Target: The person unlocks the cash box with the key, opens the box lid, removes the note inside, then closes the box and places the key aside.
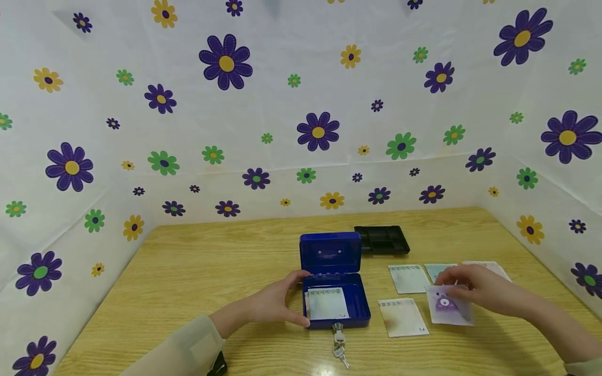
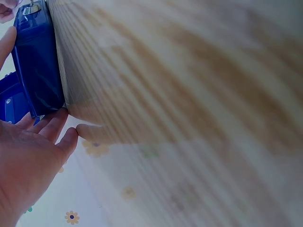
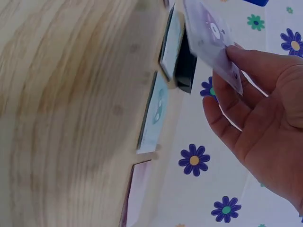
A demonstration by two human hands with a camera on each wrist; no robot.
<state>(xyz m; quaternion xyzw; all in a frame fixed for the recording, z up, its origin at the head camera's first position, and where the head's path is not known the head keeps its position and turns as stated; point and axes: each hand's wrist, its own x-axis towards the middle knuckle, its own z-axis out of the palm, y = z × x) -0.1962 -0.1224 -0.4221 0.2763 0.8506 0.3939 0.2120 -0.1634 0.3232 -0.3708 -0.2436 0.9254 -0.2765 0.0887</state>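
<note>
A blue metal cash box stands on the table with its lid raised. Inside it, at the left, lies a pale paper pad. My left hand holds the box's left side, thumb at the front corner and fingers at the back. Its fingers touch the blue wall in the left wrist view. My right hand pinches a purple pad with a cartoon figure between thumb and fingers, tilted and raised over the table. A small lock with keys hangs at the front of the box.
A black compartment tray lies behind the box. To its right are a pale green pad, a teal pad and a pink pad. A cream pad lies nearer. Flowered cloth surrounds the wooden table.
</note>
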